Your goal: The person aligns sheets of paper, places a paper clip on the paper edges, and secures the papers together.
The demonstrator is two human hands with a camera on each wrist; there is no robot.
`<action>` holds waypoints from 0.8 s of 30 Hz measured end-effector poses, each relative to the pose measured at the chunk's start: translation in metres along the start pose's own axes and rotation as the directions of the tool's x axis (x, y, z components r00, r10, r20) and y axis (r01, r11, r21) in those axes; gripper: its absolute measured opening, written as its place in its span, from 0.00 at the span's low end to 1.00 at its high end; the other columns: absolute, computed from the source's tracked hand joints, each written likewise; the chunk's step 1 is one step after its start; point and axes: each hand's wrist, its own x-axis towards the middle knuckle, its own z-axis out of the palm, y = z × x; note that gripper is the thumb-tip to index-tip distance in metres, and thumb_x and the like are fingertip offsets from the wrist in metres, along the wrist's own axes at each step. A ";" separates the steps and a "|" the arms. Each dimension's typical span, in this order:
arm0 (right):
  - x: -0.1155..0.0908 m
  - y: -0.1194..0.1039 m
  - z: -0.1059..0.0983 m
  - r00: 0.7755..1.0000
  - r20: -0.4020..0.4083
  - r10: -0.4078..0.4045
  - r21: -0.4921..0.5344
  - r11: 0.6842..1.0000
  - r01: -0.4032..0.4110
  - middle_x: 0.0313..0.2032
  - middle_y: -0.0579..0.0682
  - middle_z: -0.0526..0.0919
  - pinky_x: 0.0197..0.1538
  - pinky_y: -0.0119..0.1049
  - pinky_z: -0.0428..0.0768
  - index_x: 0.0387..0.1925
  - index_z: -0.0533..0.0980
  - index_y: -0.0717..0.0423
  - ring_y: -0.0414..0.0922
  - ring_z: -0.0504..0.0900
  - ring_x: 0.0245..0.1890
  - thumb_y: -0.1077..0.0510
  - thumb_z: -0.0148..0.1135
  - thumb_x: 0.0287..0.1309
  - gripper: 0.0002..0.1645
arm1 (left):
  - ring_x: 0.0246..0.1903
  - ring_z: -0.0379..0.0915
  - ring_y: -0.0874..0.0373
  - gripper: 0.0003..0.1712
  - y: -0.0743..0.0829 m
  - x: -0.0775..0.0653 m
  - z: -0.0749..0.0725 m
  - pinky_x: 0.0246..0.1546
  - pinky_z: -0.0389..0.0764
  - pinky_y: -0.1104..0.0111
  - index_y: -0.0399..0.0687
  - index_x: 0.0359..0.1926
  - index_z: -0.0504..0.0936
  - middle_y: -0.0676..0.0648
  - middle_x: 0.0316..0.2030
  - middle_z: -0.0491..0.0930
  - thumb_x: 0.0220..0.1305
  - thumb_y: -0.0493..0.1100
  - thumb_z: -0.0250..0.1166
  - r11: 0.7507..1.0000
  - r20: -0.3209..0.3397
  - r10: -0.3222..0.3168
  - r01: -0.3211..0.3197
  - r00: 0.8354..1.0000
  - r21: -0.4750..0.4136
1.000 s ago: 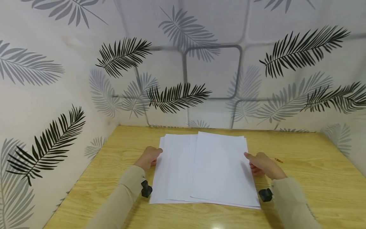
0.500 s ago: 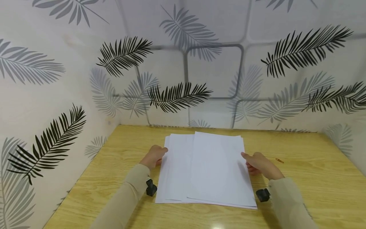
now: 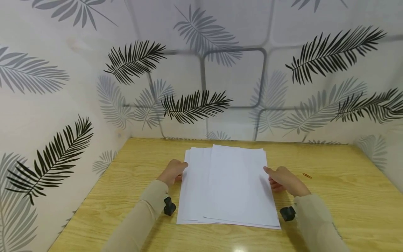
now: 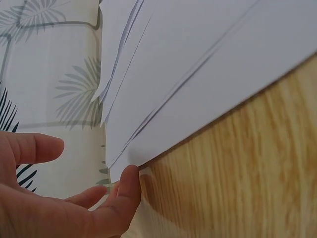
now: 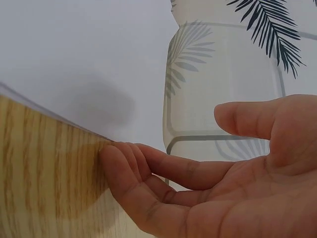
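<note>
Several sheets of white paper (image 3: 237, 185) lie overlapped and unevenly fanned on the wooden table, the top one angled toward the right. At the left side of the sheets is my left hand (image 3: 172, 171), its fingertips (image 4: 130, 178) against the paper edge and its thumb raised apart. My right hand (image 3: 283, 178) touches the opposite edge, fingers (image 5: 119, 158) bent slightly along it and thumb (image 5: 242, 119) held off the paper. Neither hand pinches a sheet. In the left wrist view, the layered edges of the paper stand visibly apart from one another.
An orange paper clip (image 3: 306, 175) lies on the table (image 3: 340, 196) to the right of my right hand. A leaf-patterned wall covering (image 3: 233, 122) rises behind the table and along its left side. Each wrist carries a small black camera.
My left hand has moved right, pushing the left sheets inward. My right hand has shifted slightly left, and the fan of paper is narrower.
</note>
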 end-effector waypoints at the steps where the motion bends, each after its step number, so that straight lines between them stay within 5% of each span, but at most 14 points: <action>1: 0.000 0.000 0.000 1.000 0.005 -0.005 0.004 1.000 0.005 0.32 0.57 0.72 0.36 0.36 0.80 0.40 0.67 0.74 0.47 0.76 0.31 0.46 0.42 0.73 0.30 | 0.19 0.46 0.59 0.20 0.000 0.000 0.001 0.27 0.61 0.66 0.47 0.21 0.54 0.52 0.17 0.51 0.68 0.38 0.52 1.000 0.002 -0.004 0.004 1.000 0.000; 4: 0.001 0.000 0.001 1.000 0.006 -0.004 0.018 1.000 0.004 0.33 0.57 0.72 0.36 0.36 0.80 0.41 0.67 0.74 0.46 0.76 0.31 0.45 0.42 0.73 0.30 | 0.28 0.56 0.55 0.09 0.001 -0.001 0.002 0.31 0.66 0.66 0.34 0.38 0.66 0.44 0.31 0.63 0.69 0.39 0.51 1.000 0.007 -0.029 0.029 1.000 -0.007; 8: 0.003 0.001 0.003 1.000 0.006 -0.010 0.021 1.000 0.010 0.32 0.57 0.73 0.36 0.35 0.80 0.41 0.68 0.75 0.46 0.76 0.30 0.45 0.42 0.73 0.30 | 0.46 0.60 0.50 0.28 0.001 -0.002 0.004 0.40 0.70 0.63 0.29 0.65 0.56 0.36 0.60 0.60 0.71 0.40 0.50 0.999 0.027 -0.038 0.038 0.999 -0.022; 11: 0.004 0.000 0.004 1.000 0.008 -0.018 0.018 1.000 0.018 0.32 0.57 0.73 0.36 0.35 0.80 0.40 0.69 0.74 0.46 0.76 0.30 0.46 0.42 0.73 0.30 | 0.47 0.62 0.50 0.25 0.002 -0.003 0.007 0.41 0.72 0.62 0.29 0.62 0.60 0.36 0.60 0.61 0.71 0.40 0.50 0.999 0.029 -0.035 0.036 0.999 -0.025; 17: 0.007 -0.004 0.008 1.000 0.004 -0.001 0.011 1.000 0.001 0.29 0.55 0.74 0.35 0.34 0.79 0.37 0.70 0.72 0.44 0.75 0.29 0.47 0.43 0.72 0.28 | 0.38 0.61 0.53 0.14 0.005 -0.003 0.013 0.36 0.73 0.65 0.32 0.49 0.67 0.45 0.41 0.64 0.69 0.39 0.51 0.999 -0.012 -0.044 0.044 0.999 0.002; 24: 0.010 -0.007 0.013 1.000 0.011 0.003 0.021 1.000 -0.003 0.29 0.54 0.74 0.35 0.33 0.79 0.38 0.71 0.72 0.44 0.75 0.29 0.47 0.44 0.72 0.27 | 0.26 0.60 0.56 0.08 0.001 0.007 0.018 0.28 0.69 0.68 0.35 0.39 0.69 0.44 0.32 0.65 0.68 0.39 0.53 1.000 -0.012 -0.019 0.019 1.000 0.023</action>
